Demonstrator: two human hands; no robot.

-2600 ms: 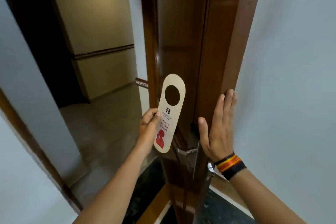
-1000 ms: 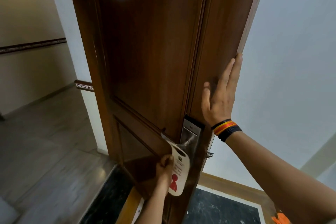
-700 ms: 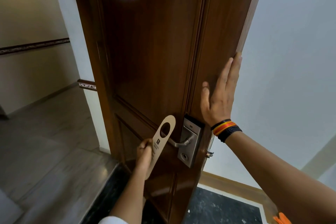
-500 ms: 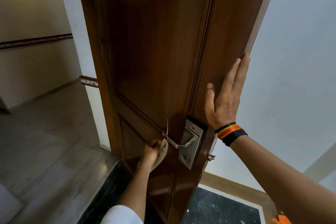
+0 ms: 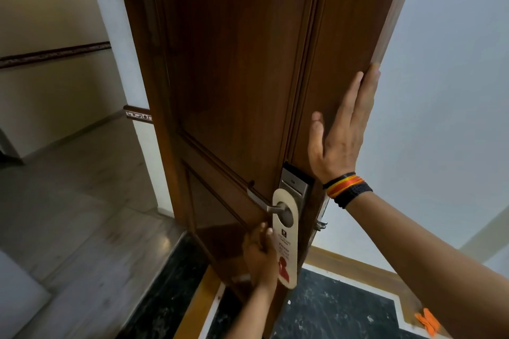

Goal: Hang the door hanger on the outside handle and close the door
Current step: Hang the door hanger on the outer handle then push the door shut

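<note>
- Door hanger hangs on my view's outside handle, long axis vertical, hole uppermost; "Please" legible (rest blurred).
- Left hand pinches its edge; right hand flat, empty, on the open door.

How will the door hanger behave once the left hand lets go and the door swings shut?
The door hanger looks thin and flat, so probably light and apt to sway. Its hole sits around the lever handle, so it likely stays on. The left hand holds its lower edge.

Hands: left gripping, right flat
</note>
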